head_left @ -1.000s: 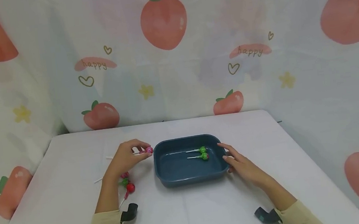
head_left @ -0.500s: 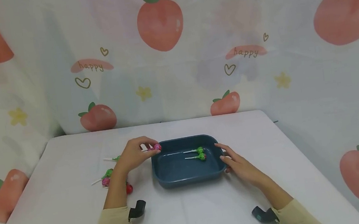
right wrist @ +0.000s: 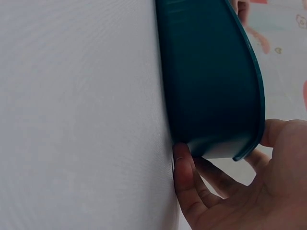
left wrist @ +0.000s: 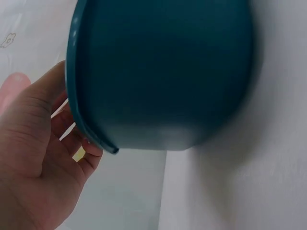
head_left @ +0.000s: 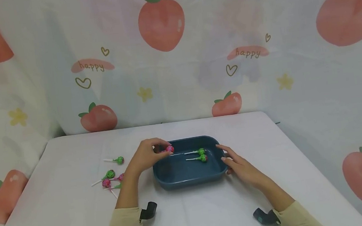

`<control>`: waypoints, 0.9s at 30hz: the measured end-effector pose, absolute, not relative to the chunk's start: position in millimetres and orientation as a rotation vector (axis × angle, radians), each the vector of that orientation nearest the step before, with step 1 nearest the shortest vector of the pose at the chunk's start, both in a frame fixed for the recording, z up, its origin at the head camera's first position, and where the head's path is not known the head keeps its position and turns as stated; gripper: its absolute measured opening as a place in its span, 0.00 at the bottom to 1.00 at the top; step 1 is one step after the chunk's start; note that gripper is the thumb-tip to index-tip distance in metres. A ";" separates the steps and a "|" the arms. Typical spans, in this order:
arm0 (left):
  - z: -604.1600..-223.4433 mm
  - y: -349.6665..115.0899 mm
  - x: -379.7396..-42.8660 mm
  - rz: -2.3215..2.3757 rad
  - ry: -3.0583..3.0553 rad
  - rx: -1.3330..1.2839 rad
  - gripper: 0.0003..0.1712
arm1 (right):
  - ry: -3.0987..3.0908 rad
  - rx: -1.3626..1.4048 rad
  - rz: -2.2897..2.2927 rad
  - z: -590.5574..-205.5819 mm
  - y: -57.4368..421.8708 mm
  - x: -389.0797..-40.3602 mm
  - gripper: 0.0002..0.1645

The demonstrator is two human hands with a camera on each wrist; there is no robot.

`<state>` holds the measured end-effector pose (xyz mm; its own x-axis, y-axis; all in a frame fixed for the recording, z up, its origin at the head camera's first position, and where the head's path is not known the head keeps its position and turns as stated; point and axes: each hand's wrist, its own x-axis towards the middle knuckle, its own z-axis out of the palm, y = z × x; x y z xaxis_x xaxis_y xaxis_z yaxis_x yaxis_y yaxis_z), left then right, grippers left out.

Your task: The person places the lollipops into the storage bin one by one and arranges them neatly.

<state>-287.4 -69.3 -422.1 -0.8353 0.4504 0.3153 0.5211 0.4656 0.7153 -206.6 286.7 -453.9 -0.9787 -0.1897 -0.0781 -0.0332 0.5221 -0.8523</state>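
Observation:
My left hand [head_left: 147, 156] pinches a pink lollipop [head_left: 170, 149] over the left end of a dark blue rectangular tray [head_left: 192, 182]. In the left wrist view the tray's wall [left wrist: 163, 72] hides that lollipop, and the left hand [left wrist: 43, 153] is beside the rim. My right hand [head_left: 242, 165] holds the tray's right end. In the right wrist view the right hand [right wrist: 254, 191] has its thumb at the rim and fingertips low against the outer wall. Inside the tray, to the right, lie two green lollipops [head_left: 203, 157], sticks pointing left.
Left of the tray lie several green and pink lollipops [head_left: 106, 183], partly behind my left forearm. A single green lollipop [head_left: 119, 160] lies farther back. White cloth covers the table [head_left: 192, 216]. A fruit-printed backdrop [head_left: 182, 90] stands behind it.
My left hand has moved right with the pink lollipop, from beside the tray to over its left end. More of the loose lollipops show now. The right hand stays at the tray.

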 end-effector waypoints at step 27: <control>-431.7 -7.0 -281.5 -1.319 -2.671 -1.087 0.12 | 2.586 -0.222 -1.460 -454.0 287.3 -206.0 0.30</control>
<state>-281.5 -7.0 -431.7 -0.7646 0.5895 0.2606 0.5652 0.4188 0.7108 -206.0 287.3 -454.0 -0.9756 -0.2084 -0.0690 -0.0484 0.5111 -0.8581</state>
